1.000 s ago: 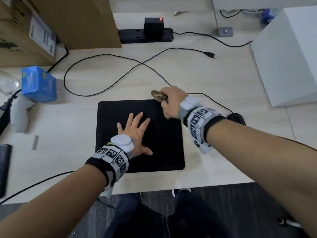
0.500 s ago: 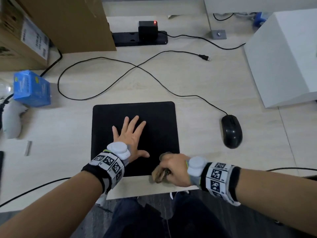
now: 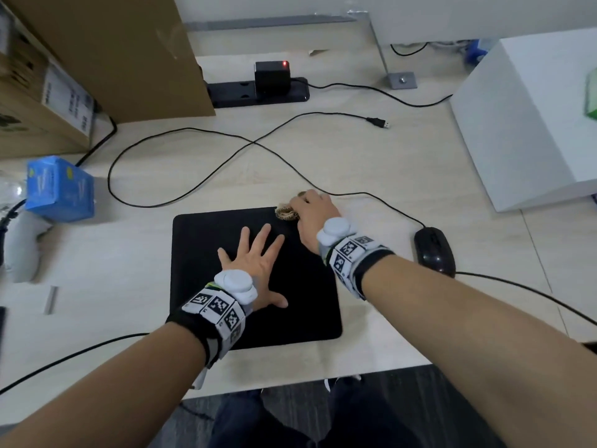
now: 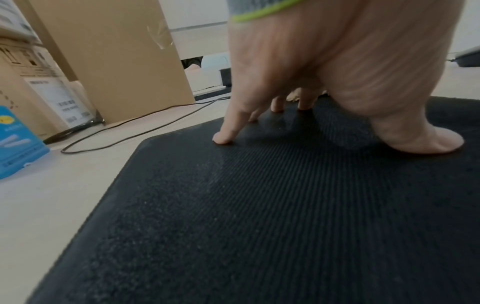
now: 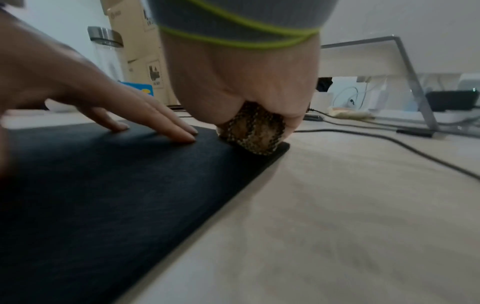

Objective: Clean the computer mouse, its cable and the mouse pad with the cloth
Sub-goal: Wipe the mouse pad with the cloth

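Note:
A black mouse pad (image 3: 206, 260) (image 4: 285, 205) (image 5: 103, 174) lies in the middle of the light wooden desk. My left hand (image 3: 255, 266) (image 4: 311, 82) presses flat on it with fingers spread. At the pad's far right corner my right hand (image 3: 315, 215) (image 5: 246, 82) grips a bunched brown patterned cloth (image 3: 286, 213) (image 5: 253, 131) against the pad. The black mouse (image 3: 434, 250) sits on the desk to the right of the pad, beside my right forearm. Its cable (image 3: 193, 137) loops across the desk to a loose USB plug (image 3: 378, 122).
Cardboard boxes (image 3: 97, 53) stand at the back left and a blue box (image 3: 59, 189) at the left. A black power strip (image 3: 258, 92) with an adapter lies at the back. A white box (image 3: 529, 124) stands at the right. A grey controller (image 3: 22, 250) lies at the left edge.
My right hand with the cloth went from the pad's far right corner down to its near edge and is now back at the far right corner. The left hand stayed flat on the pad.

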Available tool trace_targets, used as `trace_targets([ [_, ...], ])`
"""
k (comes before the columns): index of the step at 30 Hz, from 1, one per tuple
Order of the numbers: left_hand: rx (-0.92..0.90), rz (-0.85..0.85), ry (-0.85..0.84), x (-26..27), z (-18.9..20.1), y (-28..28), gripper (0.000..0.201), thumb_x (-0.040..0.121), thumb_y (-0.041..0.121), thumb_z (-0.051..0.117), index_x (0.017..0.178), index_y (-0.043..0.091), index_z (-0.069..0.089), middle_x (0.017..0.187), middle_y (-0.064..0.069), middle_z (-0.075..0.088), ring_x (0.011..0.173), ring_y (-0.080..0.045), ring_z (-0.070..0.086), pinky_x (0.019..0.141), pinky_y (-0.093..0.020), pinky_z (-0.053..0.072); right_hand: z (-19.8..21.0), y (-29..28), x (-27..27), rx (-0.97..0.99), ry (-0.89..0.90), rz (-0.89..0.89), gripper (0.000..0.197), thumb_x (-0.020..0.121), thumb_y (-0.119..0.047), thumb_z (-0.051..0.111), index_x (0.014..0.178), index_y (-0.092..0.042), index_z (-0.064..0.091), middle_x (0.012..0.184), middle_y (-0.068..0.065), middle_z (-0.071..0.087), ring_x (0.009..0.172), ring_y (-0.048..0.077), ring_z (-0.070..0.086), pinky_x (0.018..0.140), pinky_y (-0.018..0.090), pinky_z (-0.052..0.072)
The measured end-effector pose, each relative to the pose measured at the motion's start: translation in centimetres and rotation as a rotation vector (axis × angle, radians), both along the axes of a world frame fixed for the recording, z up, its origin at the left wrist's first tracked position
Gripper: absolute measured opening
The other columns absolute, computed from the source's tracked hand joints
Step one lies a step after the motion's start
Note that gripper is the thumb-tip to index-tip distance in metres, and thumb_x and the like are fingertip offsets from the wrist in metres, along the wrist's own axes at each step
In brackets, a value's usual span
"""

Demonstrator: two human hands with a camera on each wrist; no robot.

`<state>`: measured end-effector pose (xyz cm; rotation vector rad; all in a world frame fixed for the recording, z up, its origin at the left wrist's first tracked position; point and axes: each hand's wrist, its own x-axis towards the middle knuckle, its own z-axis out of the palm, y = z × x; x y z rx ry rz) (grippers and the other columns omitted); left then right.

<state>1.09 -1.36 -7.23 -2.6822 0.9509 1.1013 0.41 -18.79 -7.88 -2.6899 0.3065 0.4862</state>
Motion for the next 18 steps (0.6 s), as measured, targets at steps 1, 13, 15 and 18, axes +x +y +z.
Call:
trace_targets([
  [1,-0.005,0.006,0.006,0.0,0.0,0.1,0.129,0.061,0.060,0.079,0.151,0.037,-0.010,0.158,0.010,-0.024,0.145,-0.030,-0.023,0.110,-0.071,0.008,0.1,0.3,-0.8,0.026,-0.009,0.006,0.050,0.082,-0.003,0.050,0.129,-0.018,0.049,0.130,0.011,0.045,0.115,0.033,0.041,0.089,0.036,0.040],
  [13,0.008,0.014,0.025,0.1,0.2,-0.1,0.128,0.060,0.058,0.080,0.150,0.039,-0.009,0.157,0.011,-0.025,0.145,-0.030,-0.023,0.109,-0.072,0.010,2.4,-2.3,-6.8,0.240,-0.041,0.199,0.051,0.070,-0.019,0.032,0.106,-0.015,0.068,0.106,0.014,0.059,0.096,0.036,0.058,0.082,0.043,0.050],
  [15,0.010,0.020,0.023,0.0,0.2,-0.1,0.129,0.060,0.059,0.080,0.150,0.039,-0.009,0.157,0.012,-0.025,0.145,-0.029,-0.023,0.109,-0.072,0.010,2.5,-3.4,-3.5,0.115,-0.127,0.061,0.046,0.076,-0.014,0.038,0.115,-0.017,0.064,0.119,0.012,0.053,0.106,0.035,0.052,0.085,0.041,0.049],
  [18,0.012,0.037,0.014,0.0,0.0,-0.2,0.130,0.058,0.060,0.081,0.149,0.041,-0.009,0.157,0.013,-0.025,0.145,-0.028,-0.024,0.109,-0.073,0.009,1.3,-2.7,-1.3,-0.042,-0.053,0.014,0.043,0.086,-0.014,0.051,0.128,-0.025,0.054,0.133,0.009,0.042,0.117,0.032,0.041,0.096,0.040,0.043],
])
